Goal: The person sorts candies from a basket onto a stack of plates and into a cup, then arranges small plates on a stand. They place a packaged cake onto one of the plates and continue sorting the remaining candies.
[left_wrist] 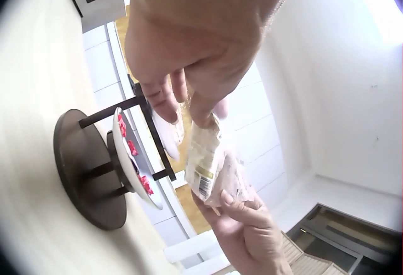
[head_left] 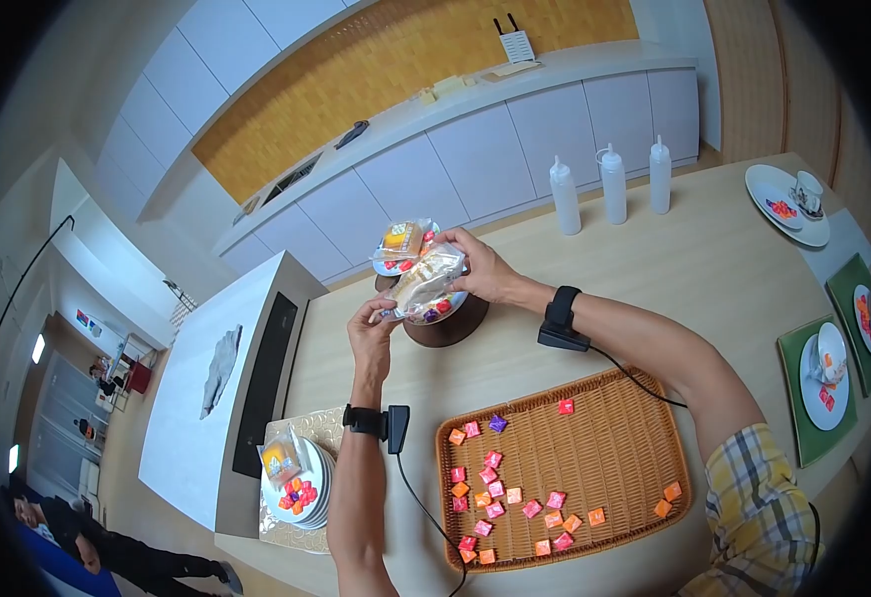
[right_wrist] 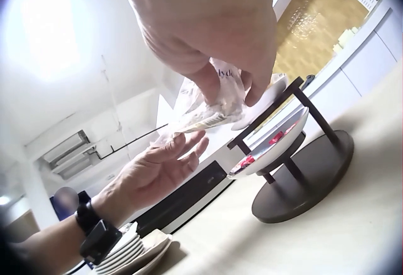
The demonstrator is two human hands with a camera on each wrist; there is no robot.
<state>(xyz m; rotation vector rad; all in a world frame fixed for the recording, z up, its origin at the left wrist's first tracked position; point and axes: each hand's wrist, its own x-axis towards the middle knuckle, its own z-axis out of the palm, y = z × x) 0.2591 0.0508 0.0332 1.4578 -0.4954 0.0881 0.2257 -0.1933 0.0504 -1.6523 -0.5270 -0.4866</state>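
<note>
A clear plastic package (head_left: 427, 279) with pale contents is held up between both hands, in front of a dark round tiered stand (head_left: 447, 328). The left hand (head_left: 369, 336) pinches its lower left end; the right hand (head_left: 485, 271) grips its upper right end. In the left wrist view the package (left_wrist: 211, 168) shows a barcode. Wrapped candies (right_wrist: 277, 137) lie on the stand's lower plate (right_wrist: 296, 135). Another wrapped pastry (head_left: 400, 241) rests on the upper plate with more candies.
A wicker tray (head_left: 644, 468) with several wrapped candies is at the front. Stacked plates (head_left: 324, 497) holding a packaged pastry stand at the left. Three squeeze bottles (head_left: 614, 187) stand at the back; green placemats (head_left: 798, 438) with plates lie right. A person (head_left: 107, 547) is at the far left.
</note>
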